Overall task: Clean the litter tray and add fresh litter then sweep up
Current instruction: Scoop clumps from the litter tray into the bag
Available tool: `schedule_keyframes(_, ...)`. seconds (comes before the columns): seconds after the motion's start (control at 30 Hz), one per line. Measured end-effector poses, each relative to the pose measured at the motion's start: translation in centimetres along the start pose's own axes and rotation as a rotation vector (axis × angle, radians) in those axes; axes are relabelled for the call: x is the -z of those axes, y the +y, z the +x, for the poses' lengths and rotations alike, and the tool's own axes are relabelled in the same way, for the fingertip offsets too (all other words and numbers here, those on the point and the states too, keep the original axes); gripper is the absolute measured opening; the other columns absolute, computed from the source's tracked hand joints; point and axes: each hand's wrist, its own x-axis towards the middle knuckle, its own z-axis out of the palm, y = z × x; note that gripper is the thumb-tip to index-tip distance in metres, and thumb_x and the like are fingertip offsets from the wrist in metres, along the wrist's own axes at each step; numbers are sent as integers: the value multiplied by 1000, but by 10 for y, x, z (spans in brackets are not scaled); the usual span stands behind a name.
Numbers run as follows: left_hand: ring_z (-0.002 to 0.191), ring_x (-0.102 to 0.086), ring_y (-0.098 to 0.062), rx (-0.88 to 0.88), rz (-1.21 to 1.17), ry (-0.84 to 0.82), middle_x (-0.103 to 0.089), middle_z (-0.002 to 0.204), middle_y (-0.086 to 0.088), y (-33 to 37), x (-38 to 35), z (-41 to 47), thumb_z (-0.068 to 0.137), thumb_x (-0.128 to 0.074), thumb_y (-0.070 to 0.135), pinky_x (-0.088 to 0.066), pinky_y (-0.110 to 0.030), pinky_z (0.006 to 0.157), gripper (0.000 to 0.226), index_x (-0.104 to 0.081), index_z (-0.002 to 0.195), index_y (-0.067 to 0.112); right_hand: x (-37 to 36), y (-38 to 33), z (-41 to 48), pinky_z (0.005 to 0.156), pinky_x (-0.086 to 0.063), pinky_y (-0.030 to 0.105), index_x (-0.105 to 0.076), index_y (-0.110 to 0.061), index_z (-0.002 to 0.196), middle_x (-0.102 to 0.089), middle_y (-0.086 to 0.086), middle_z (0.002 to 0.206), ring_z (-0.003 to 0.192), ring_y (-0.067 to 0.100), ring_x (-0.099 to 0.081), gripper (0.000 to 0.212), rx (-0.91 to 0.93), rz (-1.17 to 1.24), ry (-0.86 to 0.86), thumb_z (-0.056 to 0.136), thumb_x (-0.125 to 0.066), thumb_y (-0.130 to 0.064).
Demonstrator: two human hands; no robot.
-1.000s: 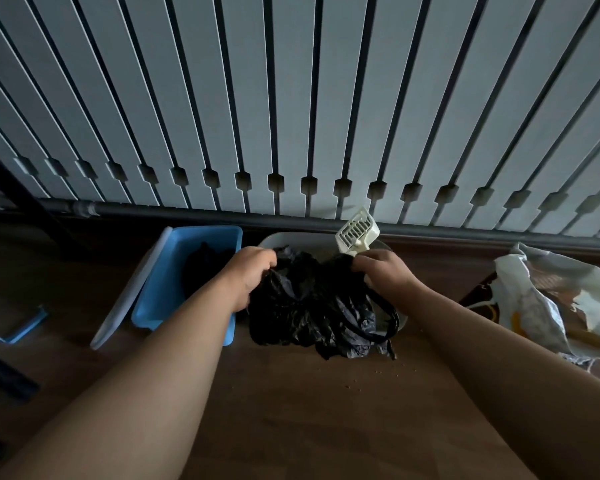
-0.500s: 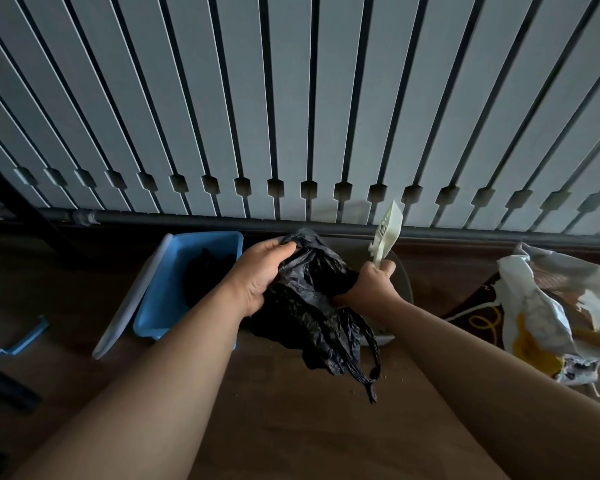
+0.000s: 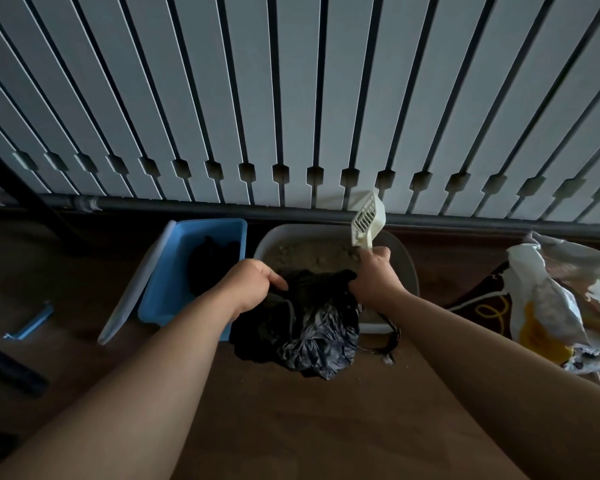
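Big slatted wall panel (image 3: 291,98) fills the back, with the wooden floor (image 3: 291,427) running up to it, and everything's lined up along that edge. Biggest piece in play is the litter tray (image 3: 407,271), pale and rounded, sitting on the floor against the wall, centre-right, sandy litter (image 3: 312,258) showing in its far half. Left of it, just beside, a blue bin (image 3: 194,271) with something dark inside and a pale lid (image 3: 132,289) propped on its left side. Off to the right, a crumpled paper sack (image 3: 551,299), probably the fresh litter, open and waiting.

Now the black bag (image 3: 309,323): it's draped over the tray's near rim, glossy and wrinkled, and both hands are on its top edge. The left hand (image 3: 253,285) has fingers curled, pinching the plastic. The right hand (image 3: 373,278) is closed on the bag's other edge and on the handle of the scoop (image 3: 366,220), which sticks upright, slotted and cream-coloured. Looks like they're pulling the mouth open right next to the litter so scooped waste drops a short way. A blue clip (image 3: 28,323) lies well apart, far left.
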Motion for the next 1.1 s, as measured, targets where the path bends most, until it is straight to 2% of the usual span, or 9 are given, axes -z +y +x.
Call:
schedule_keyframes(0.07,100,-57,-19,46,98,-73,-62,108,-5,-6,-1,-3,93,-51,9,-48,-37,95,22,-70,99,17,-3,1,-3,85,-55,35,-41,-3,124,-22,12,131,85,30,-56,47,8,-17,-43,80,-58,-1)
schedule_keyframes(0.1,107,-56,-20,61,137,-98,-61,119,-7,-9,-2,-4,90,-61,15,-46,-36,97,26,-65,116,14,-5,1,-5,87,-55,35,-40,-3,122,-21,12,132,89,30,-54,49,13,-31,-63,79,-62,-5)
schedule_keyframes(0.2,132,-43,-25,91,143,-154,-40,147,-6,-18,-9,-5,79,-77,24,-40,-35,106,81,-35,148,17,-14,0,-10,92,-51,30,-38,-3,122,-20,12,134,95,23,-45,64,28,-71,-110,73,-75,-23)
schedule_keyframes(0.37,146,-18,-24,78,164,-195,-12,161,-3,-36,-19,-3,77,-80,25,-24,-36,117,106,-9,155,20,-37,-11,-20,92,-53,38,-33,-6,128,-11,10,136,101,30,-57,88,-41,-115,-94,68,-78,-51)
schedule_keyframes(0.57,147,-15,-23,125,16,-171,-7,162,-3,-53,-23,6,78,-79,17,-24,-37,117,111,1,155,22,-70,-25,-21,90,-51,36,-21,-3,143,-10,10,135,112,32,-54,114,-101,-182,-38,64,-73,-67)
schedule_keyframes(0.67,145,-21,-22,107,-74,-166,-10,161,-1,-55,-24,10,76,-79,14,-30,-38,115,111,-2,155,27,-85,-28,-18,92,-51,37,-19,2,145,-12,12,137,114,32,-52,118,-161,-159,-57,64,-73,-65)
schedule_keyframes(0.8,144,-24,-19,50,-128,-161,-10,161,4,-54,-20,11,78,-76,10,-33,-37,113,107,-4,155,31,-92,-28,-10,93,-47,36,-4,4,147,-4,13,144,120,31,-44,119,-224,-128,-8,70,-77,-50)
schedule_keyframes(0.97,133,-34,-12,7,-183,-128,-12,161,3,-55,-8,9,80,-74,7,-34,-23,98,104,-6,155,30,-97,-18,-5,94,-46,34,4,4,149,13,17,152,127,31,-37,91,-204,-236,33,87,-61,-11)
schedule_keyframes(1.1,144,-21,-17,29,-161,-120,-8,162,3,-58,1,7,80,-74,7,-30,-26,105,105,-4,155,29,-89,-6,-1,102,-42,34,2,5,149,14,20,152,128,33,-39,78,-204,-196,38,89,-49,3)
